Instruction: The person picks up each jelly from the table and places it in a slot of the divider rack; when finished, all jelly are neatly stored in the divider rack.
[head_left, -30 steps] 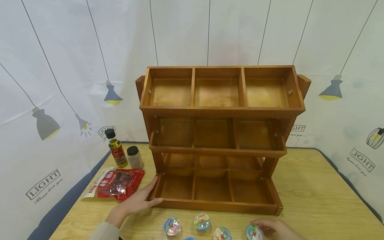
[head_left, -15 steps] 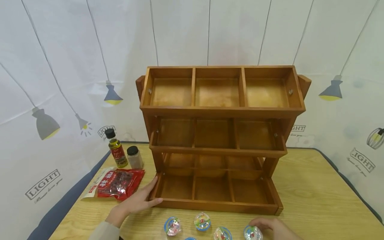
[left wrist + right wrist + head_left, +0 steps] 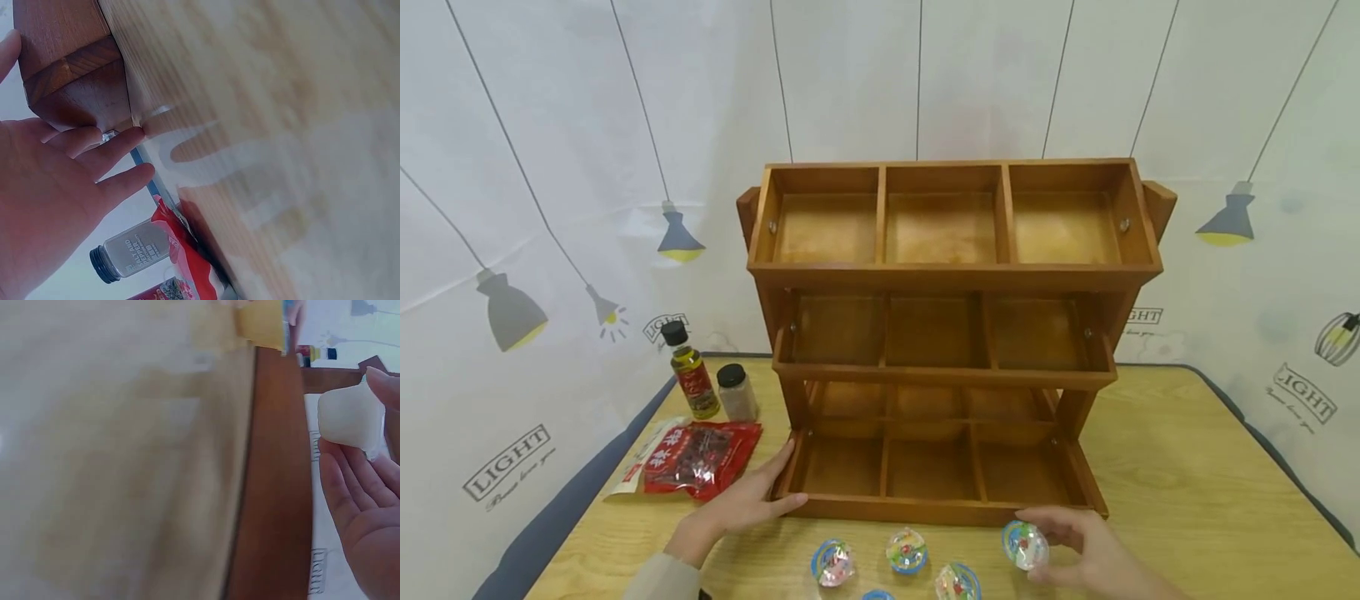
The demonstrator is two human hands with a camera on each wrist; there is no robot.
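My right hand [image 3: 1086, 550] pinches a jelly cup [image 3: 1025, 546] with a printed film lid, held near the front right of the wooden rack. From the right wrist view, the cup's whitish body [image 3: 350, 417] sits between thumb and fingers, lifted off the table. My left hand [image 3: 741, 504] rests with spread, straight fingers against the lower left corner of the three-tier wooden rack [image 3: 947, 510]. Several other jelly cups lie in front of the rack, among them a pink one [image 3: 832, 563], a green one [image 3: 907, 552] and another [image 3: 957, 582] at the frame's bottom edge.
Left of the rack stand an oil bottle [image 3: 695, 379] and a black-capped pepper shaker [image 3: 737, 393]. A red food packet [image 3: 703, 457] lies before them. All rack compartments face forward. A printed curtain [image 3: 550, 167] hangs behind the wooden table [image 3: 1195, 500].
My right hand has raised its jelly cup from the table and brought it forward, slightly left, toward the rack's front edge. My left hand stays where it was.
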